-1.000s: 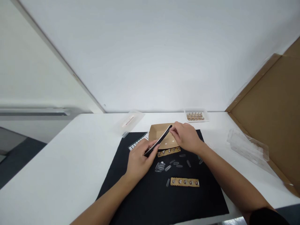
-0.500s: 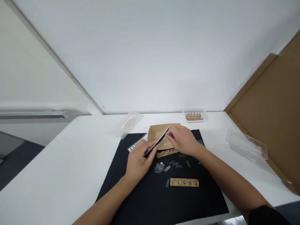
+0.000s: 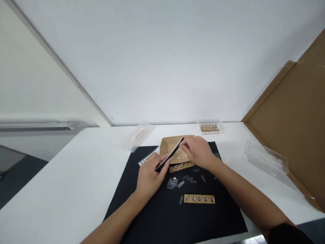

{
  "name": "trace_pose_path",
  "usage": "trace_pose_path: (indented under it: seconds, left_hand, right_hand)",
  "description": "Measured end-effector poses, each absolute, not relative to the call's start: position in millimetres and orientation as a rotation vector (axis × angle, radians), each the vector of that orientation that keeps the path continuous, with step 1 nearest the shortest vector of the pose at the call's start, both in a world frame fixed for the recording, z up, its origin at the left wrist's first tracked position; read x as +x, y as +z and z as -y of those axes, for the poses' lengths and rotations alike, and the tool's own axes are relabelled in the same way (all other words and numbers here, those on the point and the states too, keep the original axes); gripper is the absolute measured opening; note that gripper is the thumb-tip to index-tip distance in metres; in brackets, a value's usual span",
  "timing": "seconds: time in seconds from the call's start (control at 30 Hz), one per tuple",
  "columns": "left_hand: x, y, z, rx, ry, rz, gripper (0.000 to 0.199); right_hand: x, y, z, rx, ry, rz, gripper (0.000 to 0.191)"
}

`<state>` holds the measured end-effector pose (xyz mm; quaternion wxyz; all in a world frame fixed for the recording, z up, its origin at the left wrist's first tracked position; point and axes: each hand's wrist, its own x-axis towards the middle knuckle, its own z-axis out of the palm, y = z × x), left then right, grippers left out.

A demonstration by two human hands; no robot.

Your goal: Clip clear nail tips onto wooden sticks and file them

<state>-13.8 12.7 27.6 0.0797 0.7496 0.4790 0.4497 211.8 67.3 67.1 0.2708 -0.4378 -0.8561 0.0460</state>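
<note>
A thin black strip with a pale edge (image 3: 170, 154) slants over the brown paper tray (image 3: 166, 144). Its lower end is pinched in my left hand (image 3: 151, 171). The fingers of my right hand (image 3: 196, 149) are closed at its upper end. Under the hands, a tan strip with metal studs (image 3: 182, 166) lies by the tray. Nearer me, a second studded strip (image 3: 199, 199) rests on the black mat (image 3: 157, 217). Between the strips are several clear nail tips (image 3: 174, 183). A sheet of white oval stickers (image 3: 146, 159) lies partly behind my left hand.
A translucent lid (image 3: 142, 134) lies behind the mat on the left. At the back stands a clear box of studded strips (image 3: 210, 127). An open clear box (image 3: 266, 159) is at right, beside a large cardboard panel (image 3: 289, 118).
The black strip looks slightly more curved, and its flat side shows more. Both hands keep their grip in nearly the same place. The whole view has shifted slightly.
</note>
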Motion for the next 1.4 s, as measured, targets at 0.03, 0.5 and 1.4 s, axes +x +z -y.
trace_pose_path:
  seconds: [0.03,0.5,1.4]
  left_hand:
    - [-14,27,-13,2.242,1.347,-1.435,0.019]
    - [-15,28,-13,2.246,1.332,-1.457,0.021]
    - [-15,29,-14,2.366,1.446,-1.411,0.017]
  right_hand:
    - [209,65,-67,-1.157,0.140,2.331,0.013]
    - [216,63,-73,-1.294,0.203,2.139,0.010]
    - [204,58,-63,-1.287,0.303,2.063,0.008]
